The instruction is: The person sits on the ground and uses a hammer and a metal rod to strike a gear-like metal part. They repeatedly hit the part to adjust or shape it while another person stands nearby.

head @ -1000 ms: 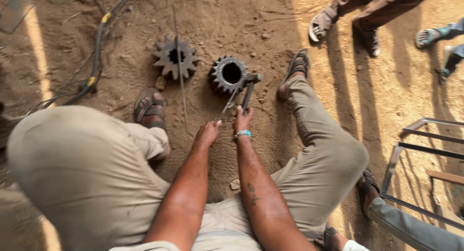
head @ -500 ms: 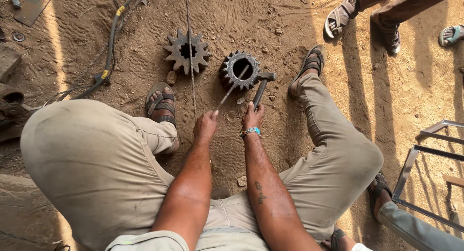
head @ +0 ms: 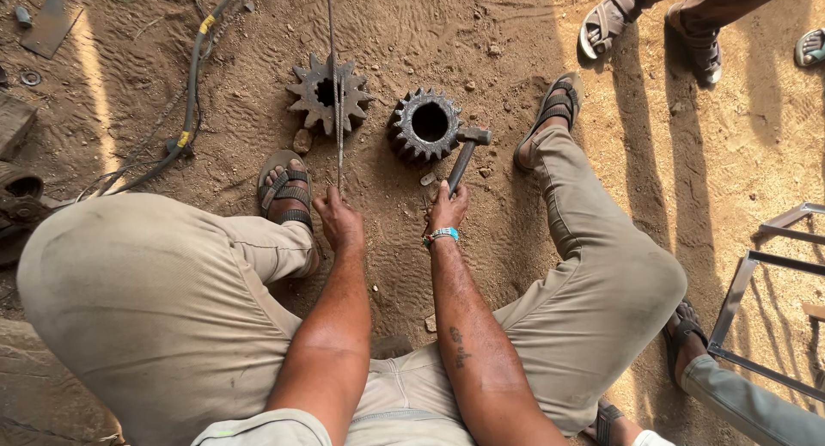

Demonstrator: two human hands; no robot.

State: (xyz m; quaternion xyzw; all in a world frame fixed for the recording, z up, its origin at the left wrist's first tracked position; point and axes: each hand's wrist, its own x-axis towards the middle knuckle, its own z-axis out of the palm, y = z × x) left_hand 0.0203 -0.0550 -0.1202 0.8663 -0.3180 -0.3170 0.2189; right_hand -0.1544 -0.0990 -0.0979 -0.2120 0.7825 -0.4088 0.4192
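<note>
Fingers (head: pixel 450 197) of the right hand (head: pixel 449 207) are wrapped tight round the wooden handle of a hammer (head: pixel 465 154), its steel head resting against the rim of a dark, ring-shaped gear (head: pixel 427 125) lying flat on sandy ground (head: pixel 481 33). Just left of that gear, the left hand (head: pixel 339 223) is clamped round the near end of a pair of thin metal rods (head: pixel 337 111), which run away from the squatting person, across a second, star-toothed gear (head: pixel 329 95) beside the ring gear. A sandalled foot (head: pixel 286 186) sits near the ring gear's lower left; another (head: pixel 550 111) lies just right of it. A cable with yellow bands (head: pixel 191 85) trails well to the left of the gear, and another person's sandalled feet (head: pixel 653 21) stand well to its upper right.

Judged from the head view, striking well here calls for a firm hold low on the handle, short controlled blows square to the ring gear's rim, and the rods kept steady and clear of the hammer's swing; loose sand may let the gear slide.

Against the view half a second earlier, the hammer head has closed in to the ring gear's rim, the grip on both tools is unchanged, and the camera has swung a little so both gears sit lower in view.
</note>
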